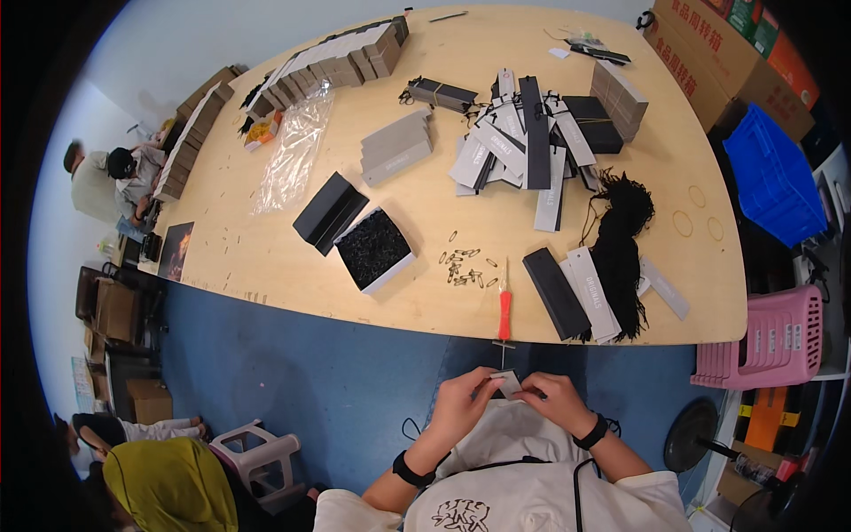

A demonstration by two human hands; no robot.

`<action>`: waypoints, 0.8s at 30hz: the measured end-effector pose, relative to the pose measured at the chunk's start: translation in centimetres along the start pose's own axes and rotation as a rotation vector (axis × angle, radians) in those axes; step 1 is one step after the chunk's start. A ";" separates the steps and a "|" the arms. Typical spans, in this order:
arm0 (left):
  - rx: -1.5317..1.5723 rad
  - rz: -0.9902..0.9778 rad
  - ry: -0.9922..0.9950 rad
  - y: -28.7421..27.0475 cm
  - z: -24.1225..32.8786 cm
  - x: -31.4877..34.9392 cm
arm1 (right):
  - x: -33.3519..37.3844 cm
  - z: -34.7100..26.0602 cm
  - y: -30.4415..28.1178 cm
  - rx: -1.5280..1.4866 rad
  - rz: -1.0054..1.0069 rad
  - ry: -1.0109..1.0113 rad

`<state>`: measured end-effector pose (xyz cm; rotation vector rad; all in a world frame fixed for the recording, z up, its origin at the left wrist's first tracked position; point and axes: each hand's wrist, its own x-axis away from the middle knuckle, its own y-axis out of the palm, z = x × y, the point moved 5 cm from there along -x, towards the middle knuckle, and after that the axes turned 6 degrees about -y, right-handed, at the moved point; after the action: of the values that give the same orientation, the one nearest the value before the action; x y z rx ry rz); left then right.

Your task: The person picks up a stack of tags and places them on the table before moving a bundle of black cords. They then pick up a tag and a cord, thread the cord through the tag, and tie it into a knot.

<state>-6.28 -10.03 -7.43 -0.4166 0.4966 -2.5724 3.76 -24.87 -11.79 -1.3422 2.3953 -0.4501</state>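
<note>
My left hand [463, 401] and my right hand [554, 396] meet in front of my chest, below the table's near edge. Together they pinch a small grey tag [509, 382]; both sets of fingers are closed on it. Just above them a red-handled tool [504, 310] lies at the table edge, its thin metal tip pointing down toward my hands. A scatter of small metal pins [464, 266] lies beside it. A bundle of black strings [620, 257] rests on grey and black tags [585, 297] to the right.
The wooden table [266, 257] carries a white box of black pieces [374, 248], a black box lid [329, 211], grey card stacks [396, 146], and a tag pile [523, 146]. A blue crate [774, 173], pink stool [773, 341] and cardboard boxes [709, 49] stand right. People sit at left.
</note>
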 end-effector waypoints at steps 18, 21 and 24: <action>-0.166 0.158 0.333 -0.5 0.4 0.3 | -0.8 -0.6 1.4 0.287 -0.121 -0.216; -0.176 0.168 0.356 -0.7 0.8 -0.1 | -0.9 -0.3 1.6 0.272 -0.123 -0.174; -0.186 0.154 0.343 -0.9 1.1 -0.5 | -1.5 -1.2 0.7 0.278 -0.060 -0.135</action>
<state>-5.83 -9.37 -6.16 0.0078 0.8580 -2.4634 3.45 -23.11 -10.76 -1.2783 2.0987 -0.6604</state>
